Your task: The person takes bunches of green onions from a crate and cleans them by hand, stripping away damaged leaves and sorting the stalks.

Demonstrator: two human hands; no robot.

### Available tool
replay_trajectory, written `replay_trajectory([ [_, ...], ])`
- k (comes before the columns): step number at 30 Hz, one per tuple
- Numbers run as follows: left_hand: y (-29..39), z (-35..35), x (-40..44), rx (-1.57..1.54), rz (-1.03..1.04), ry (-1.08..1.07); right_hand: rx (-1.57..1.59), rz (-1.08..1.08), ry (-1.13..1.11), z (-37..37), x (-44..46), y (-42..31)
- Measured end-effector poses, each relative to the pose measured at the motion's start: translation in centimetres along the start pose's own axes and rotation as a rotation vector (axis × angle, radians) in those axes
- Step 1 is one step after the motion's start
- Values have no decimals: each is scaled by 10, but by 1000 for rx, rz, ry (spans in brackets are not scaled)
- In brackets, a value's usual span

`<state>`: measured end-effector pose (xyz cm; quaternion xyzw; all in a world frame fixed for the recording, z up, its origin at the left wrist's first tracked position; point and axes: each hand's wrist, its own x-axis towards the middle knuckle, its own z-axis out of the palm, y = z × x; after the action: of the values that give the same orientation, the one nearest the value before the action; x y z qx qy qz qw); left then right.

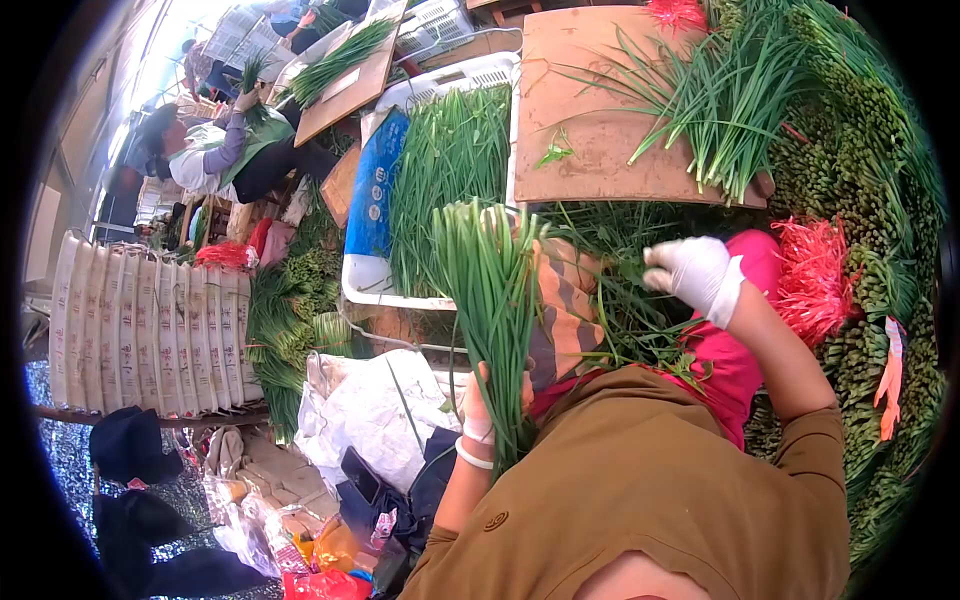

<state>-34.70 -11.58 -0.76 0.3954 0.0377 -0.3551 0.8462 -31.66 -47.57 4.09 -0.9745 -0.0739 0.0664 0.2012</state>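
Note:
My left hand (pixel 478 408), in a pale glove with a white band at the wrist, is closed around an upright bunch of green garlic chives (pixel 492 290). The cut stem ends fan out at the top, and the leaves hang down along my forearm. To the right, my right hand (pixel 695 278), in a white glove, hovers over my lap with its fingers loosely bent and apart. I see nothing held in it. Below and beside that hand, loose chive leaves (pixel 635 320) lie across my lap. More chives (pixel 735 110) rest on a brown board (pixel 570 110) in front of me.
A white crate (pixel 400 295) full of chives stands ahead. Stacked chives (pixel 850 200) line the right side, with red ties (pixel 812 275) beside my leg. A white sack (pixel 350 420) lies to the left. Another person (pixel 230 155) holds chives beside a tilted board (pixel 345 85).

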Motion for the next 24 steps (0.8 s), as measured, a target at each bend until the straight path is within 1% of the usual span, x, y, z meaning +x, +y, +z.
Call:
replay_trajectory([
  [1, -1, 9, 0, 100, 41, 60, 111, -73, 181, -5, 2, -3],
  [2, -4, 17, -1, 200, 77, 119, 181, -134, 298, -9, 5, -11],
  [3, -6, 22, 0, 169, 43, 145, 250, -193, 418, -14, 9, -23],
  [4, -8, 26, 2, 139, 11, 167, 300, -238, 453, -14, 13, -36],
  [5, -13, 16, 3, 187, 21, 168, 351, -285, 488, -13, 17, -50],
  [6, -18, 6, 5, 235, 31, 169, 373, -211, 355, -16, 20, -64],
  [7, -22, -1, 7, 283, 41, 171, 366, -215, 333, -6, 26, -70],
  [9, -22, 3, 8, 104, -75, 164, 421, -114, -100, 3, 35, -83],
  [10, -19, 12, 7, 4, -127, 152, 466, -177, -37, 20, 35, -84],
  [11, -4, 46, 0, -121, -158, 112, 509, -244, 26, 34, 33, -85],
  [12, 3, 64, -5, -248, -192, 70, 578, -192, -77, 33, 31, -89],
  [15, -14, 37, -18, 261, -32, -48, 530, -172, -209, 43, 24, -98],
  [16, -18, 30, -18, 286, 6, 23, 588, -202, -218, 46, 22, -99],
  [17, -21, 24, -19, 313, 42, 95, 841, -84, -304, 44, 20, -97],
  [19, -15, 30, -22, 221, 90, 205, 1339, 168, -482, 15, 10, -100],
  [20, -11, 22, -25, 215, 41, 241, 1382, 123, -488, -3, 7, -94],
  [21, -7, 15, -28, 208, -8, 278, 1439, 132, -445, -18, 2, -88],
  [23, -8, 11, -28, 164, -5, 346, 1542, 129, -253, -18, 1, -59],
  [24, -10, -6, -30, 179, -37, 298, 1501, 144, -132, -10, 5, -45],
])
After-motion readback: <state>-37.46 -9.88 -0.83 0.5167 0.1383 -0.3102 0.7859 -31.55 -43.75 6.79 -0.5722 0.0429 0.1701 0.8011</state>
